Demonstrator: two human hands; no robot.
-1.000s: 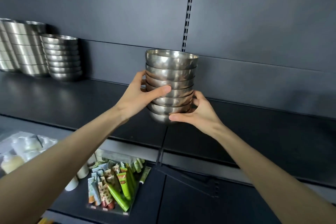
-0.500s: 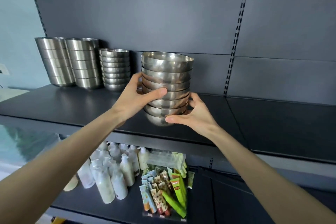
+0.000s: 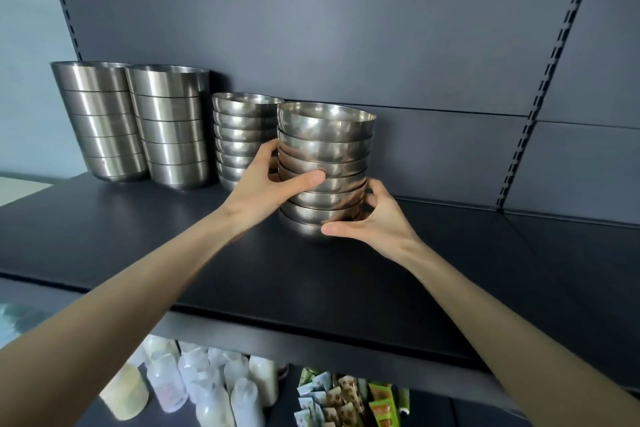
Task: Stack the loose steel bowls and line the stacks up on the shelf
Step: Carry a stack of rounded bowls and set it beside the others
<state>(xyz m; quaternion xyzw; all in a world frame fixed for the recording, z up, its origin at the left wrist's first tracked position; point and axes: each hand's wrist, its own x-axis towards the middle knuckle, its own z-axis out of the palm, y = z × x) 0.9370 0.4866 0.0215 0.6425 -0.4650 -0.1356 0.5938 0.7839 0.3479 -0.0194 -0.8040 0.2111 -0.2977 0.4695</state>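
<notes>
On the dark shelf (image 3: 138, 253), about midway along its width, stands a stack of nested steel bowls (image 3: 325, 149), gripped from both sides. The left hand (image 3: 266, 191) wraps it at mid-height, thumb laid across the near face and fingers curled round the far left side. The right hand (image 3: 377, 222) takes it lower down, thumb pressed against the bottom bowl and fingers curled round the right side of the lowest bowls. The stack leans very slightly, its top rim tipped toward the right (whether the bottom bowl sits on the shelf or hangs just above it cannot be told).

Just left of it, and a little farther back, is a second stack of small bowls (image 3: 242, 128), partly hidden behind the left hand and very close to the held one. Farther left, two taller stacks of steel tumbler-shaped bowls (image 3: 100, 121) (image 3: 169, 128) stand side by side against the grey back panel (image 3: 346, 28). A slotted upright (image 3: 540, 80) runs down the panel at the right.

Below, on the lower shelf, pale bottles (image 3: 207, 388) cluster at the left and coloured tubes (image 3: 346, 399) lie to their right.
</notes>
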